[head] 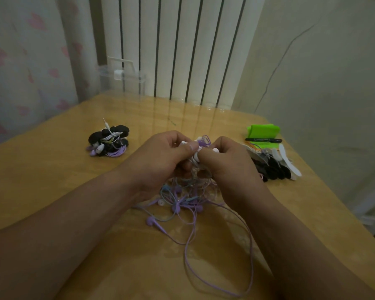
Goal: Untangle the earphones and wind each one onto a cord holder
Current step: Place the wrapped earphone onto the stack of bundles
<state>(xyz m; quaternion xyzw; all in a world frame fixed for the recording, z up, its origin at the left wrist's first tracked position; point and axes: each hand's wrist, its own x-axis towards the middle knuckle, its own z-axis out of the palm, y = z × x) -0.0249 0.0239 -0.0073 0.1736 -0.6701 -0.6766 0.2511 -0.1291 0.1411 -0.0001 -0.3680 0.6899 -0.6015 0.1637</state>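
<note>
Limp, featherlight purple cord [185, 254] loops nearest on the table [52, 191]. Above the tangled earphones [182, 200], left hand [160, 161] and right hand [230, 167] pinch them at a white bud [195, 156], likely the firmest hold. Wound sets [108, 141] lie beyond.

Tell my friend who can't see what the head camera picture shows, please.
The left hand and the right hand pinch the top of a tangle of earphones, purple, blue and white, over a wooden table. A pile of wound earphones lies to the left; loose cord holders lie to the right.
</note>
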